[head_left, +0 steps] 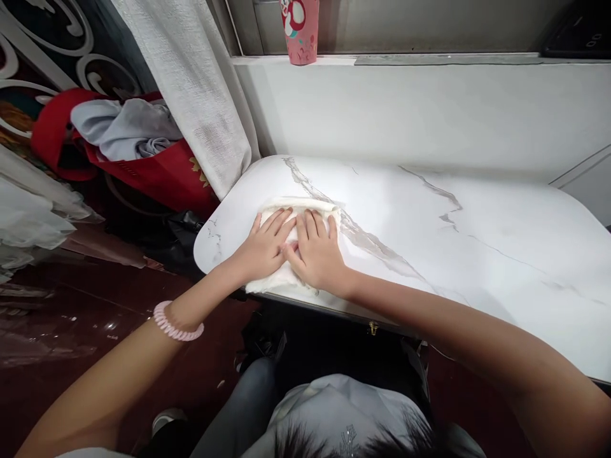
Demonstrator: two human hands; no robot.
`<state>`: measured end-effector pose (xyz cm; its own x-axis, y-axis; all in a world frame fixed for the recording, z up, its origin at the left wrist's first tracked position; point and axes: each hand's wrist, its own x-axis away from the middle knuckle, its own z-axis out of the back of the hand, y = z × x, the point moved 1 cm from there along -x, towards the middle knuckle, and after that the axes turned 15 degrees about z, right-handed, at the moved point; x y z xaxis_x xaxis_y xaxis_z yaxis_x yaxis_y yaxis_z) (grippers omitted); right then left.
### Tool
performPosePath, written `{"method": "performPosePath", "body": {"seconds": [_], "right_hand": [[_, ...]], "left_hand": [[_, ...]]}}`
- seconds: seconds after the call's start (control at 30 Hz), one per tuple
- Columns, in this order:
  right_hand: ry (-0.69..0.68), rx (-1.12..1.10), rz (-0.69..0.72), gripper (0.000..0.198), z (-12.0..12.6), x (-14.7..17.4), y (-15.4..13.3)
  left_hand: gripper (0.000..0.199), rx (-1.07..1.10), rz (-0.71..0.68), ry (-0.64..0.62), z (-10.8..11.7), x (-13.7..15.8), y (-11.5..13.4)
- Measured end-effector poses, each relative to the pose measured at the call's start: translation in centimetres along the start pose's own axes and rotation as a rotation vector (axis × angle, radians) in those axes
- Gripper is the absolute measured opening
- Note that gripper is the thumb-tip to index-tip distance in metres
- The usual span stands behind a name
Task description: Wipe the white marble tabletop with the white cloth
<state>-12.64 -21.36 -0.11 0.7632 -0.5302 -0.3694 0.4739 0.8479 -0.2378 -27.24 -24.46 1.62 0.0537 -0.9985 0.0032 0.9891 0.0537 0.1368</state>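
A cream-white cloth (277, 280) lies spread on the left part of a white marble-patterned tabletop (501, 248), reaching its front edge. My left hand (267, 245) rests flat on the cloth with its fingers stretched forward. Beside it, my right hand (317, 251) also presses down on the cloth, fingers spread, its thumb close to the left hand. Under the two palms, part of the cloth is hidden. A pink coil band (176, 323) circles my left wrist.
A pink patterned cup (300, 32) stands on the ledge behind the table. To the left hangs a white curtain (191, 83), near a red bag (162, 172) holding grey cloth (126, 124). A dark object (580, 32) sits at the upper right.
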Motion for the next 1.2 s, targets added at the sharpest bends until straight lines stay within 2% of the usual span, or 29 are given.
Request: {"method": "performPosePath", "body": {"seconds": [0.13, 0.3, 0.57, 0.73, 0.87, 1.0, 1.2], "right_hand": [[-0.002, -0.013, 0.008, 0.071, -0.3, -0.6, -0.6], [0.001, -0.029, 0.004, 0.070, -1.5, -3.9, 0.0], [0.078, -0.042, -0.057, 0.064, -4.4, -12.1, 3.5], [0.112, -0.026, -0.136, 0.061, -5.6, -16.3, 6.5], [0.160, -0.025, -0.164, 0.059, -6.1, -18.4, 8.1], [0.176, -0.009, -0.152, 0.057, -6.5, -19.1, 8.6], [0.145, -0.003, -0.146, 0.059, -6.3, -18.6, 7.9]], "left_hand": [[0.058, -0.007, -0.019, -0.001, 0.2, 0.1, -1.0], [0.059, -0.004, -0.031, 0.001, 0.4, -2.4, -3.9], [0.057, 0.022, -0.050, 0.031, 1.0, -10.9, -9.2], [0.057, 0.017, -0.045, 0.024, 0.6, -17.1, -11.2], [0.056, 0.050, -0.042, 0.052, 0.3, -20.3, -12.0], [0.054, 0.086, -0.060, 0.077, 0.3, -21.1, -12.6], [0.055, 0.085, -0.047, 0.054, 0.4, -19.9, -12.5]]}}
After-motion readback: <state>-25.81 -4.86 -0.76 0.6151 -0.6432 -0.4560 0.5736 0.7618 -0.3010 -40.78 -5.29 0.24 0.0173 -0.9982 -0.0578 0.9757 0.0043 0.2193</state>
